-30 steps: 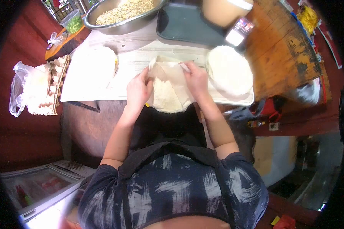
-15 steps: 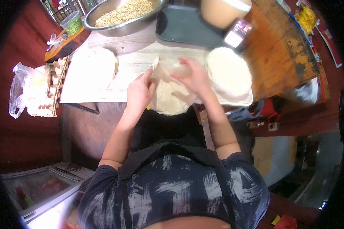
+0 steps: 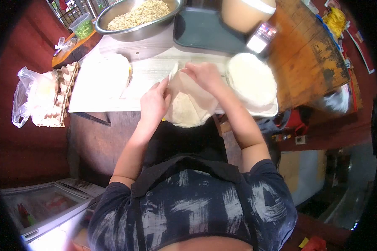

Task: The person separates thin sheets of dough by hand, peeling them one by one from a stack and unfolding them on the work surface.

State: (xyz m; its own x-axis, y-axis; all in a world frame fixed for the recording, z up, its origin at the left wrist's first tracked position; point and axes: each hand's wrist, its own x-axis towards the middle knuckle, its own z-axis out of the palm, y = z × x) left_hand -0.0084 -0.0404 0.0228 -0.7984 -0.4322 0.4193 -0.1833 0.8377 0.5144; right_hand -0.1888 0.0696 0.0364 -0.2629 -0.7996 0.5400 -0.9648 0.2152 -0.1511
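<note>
Glare washes out much of the white board (image 3: 146,69) on the bench (image 3: 312,54), so the edges of the pale pile (image 3: 107,75) on its left side are hard to make out. Near the board's front edge, in the middle, thin pale round sheets (image 3: 188,111) lie between the two hands, their upper part folded up and partly covered by fingers; how many there are, I cannot tell. The left hand (image 3: 153,102) has a narrow grip on their left edge, its fingertips partly hidden behind the raised fold. The right hand (image 3: 204,77) has its fingertips closed on the upper edge. To the right, a white round stack (image 3: 251,79) sits on the board. Beyond are a steel bowl (image 3: 138,31) of shredded filling, cut off at the top, a dark tray (image 3: 205,31) and a tan tub (image 3: 245,14), also cut off. Whatever the clear bag (image 3: 25,98) beside the egg carton (image 3: 65,90) contains is blurred.
</note>
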